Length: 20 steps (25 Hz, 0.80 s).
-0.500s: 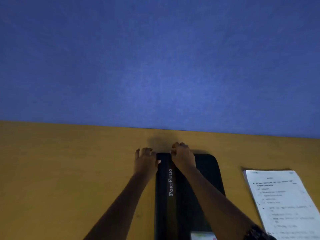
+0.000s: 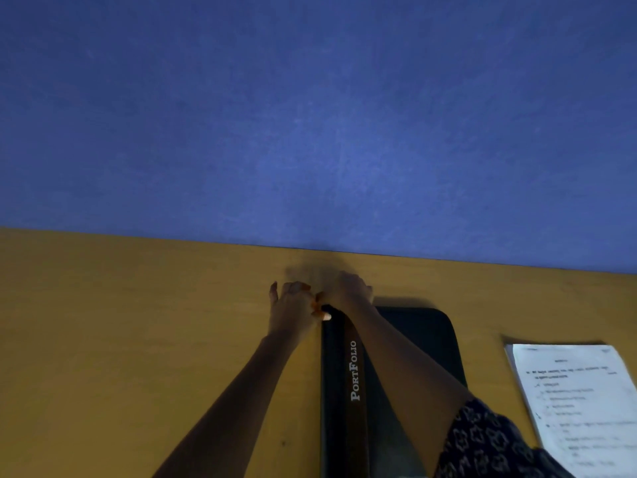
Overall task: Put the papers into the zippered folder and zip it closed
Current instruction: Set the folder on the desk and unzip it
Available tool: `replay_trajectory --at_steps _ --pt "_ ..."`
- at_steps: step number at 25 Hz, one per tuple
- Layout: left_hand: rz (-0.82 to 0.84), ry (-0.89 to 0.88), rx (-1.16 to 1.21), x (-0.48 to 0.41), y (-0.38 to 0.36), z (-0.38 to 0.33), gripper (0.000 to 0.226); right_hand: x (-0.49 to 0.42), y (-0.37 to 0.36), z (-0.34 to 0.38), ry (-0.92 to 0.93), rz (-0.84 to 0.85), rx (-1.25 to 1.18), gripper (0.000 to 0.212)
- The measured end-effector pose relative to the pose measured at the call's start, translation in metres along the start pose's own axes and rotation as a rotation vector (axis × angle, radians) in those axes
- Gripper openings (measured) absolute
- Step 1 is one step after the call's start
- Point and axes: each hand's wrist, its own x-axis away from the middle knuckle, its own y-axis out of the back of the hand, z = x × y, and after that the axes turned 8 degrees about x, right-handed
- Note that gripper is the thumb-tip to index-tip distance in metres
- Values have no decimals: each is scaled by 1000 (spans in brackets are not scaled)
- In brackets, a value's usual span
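A black zippered folder (image 2: 410, 343) with "PortFolio" printed along its spine lies on the wooden table, its far end under my hands. My left hand (image 2: 293, 308) rests at the folder's far left corner, its thumb pressed on the spine's end. My right hand (image 2: 351, 288) is curled over the same far corner, fingers closed on the folder's edge; whether it pinches the zipper pull is hidden. A stack of printed papers (image 2: 579, 401) lies flat to the right of the folder, apart from it.
The yellow-brown table (image 2: 138, 339) extends wide to the left. A blue wall panel (image 2: 310, 132) rises straight behind the table's far edge, close to my hands. A patterned dark sleeve (image 2: 489, 443) covers my right upper arm.
Both hands have shifted slightly toward the folder's far left corner and closer together. The folder and papers lie where they were.
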Motion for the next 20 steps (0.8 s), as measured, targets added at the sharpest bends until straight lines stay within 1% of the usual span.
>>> replay_trajectory --at_steps 2,5,8,10,13,16,18,20 --pt "-25 13 27 -2 -1 2 34 -4 1 4 -12 37 23 59" --pt "-15 29 51 -5 0 0 40 -9 3 7 -41 98 2 50" --pt "13 29 90 -9 0 -3 47 -13 7 6 -63 156 -65 42" --pt "46 29 129 -12 -1 -4 44 -17 7 1 -69 186 -124 38" --pt "102 42 120 -16 1 -5 43 -17 7 -9 -85 189 -206 39" --pt "160 55 81 -21 3 -6 48 -17 9 -21 -118 176 -322 43" --pt "177 64 62 -23 4 -7 50 -18 9 -26 -142 175 -366 43" --pt "176 59 46 -23 4 -7 47 -17 9 -27 -168 174 -415 44"
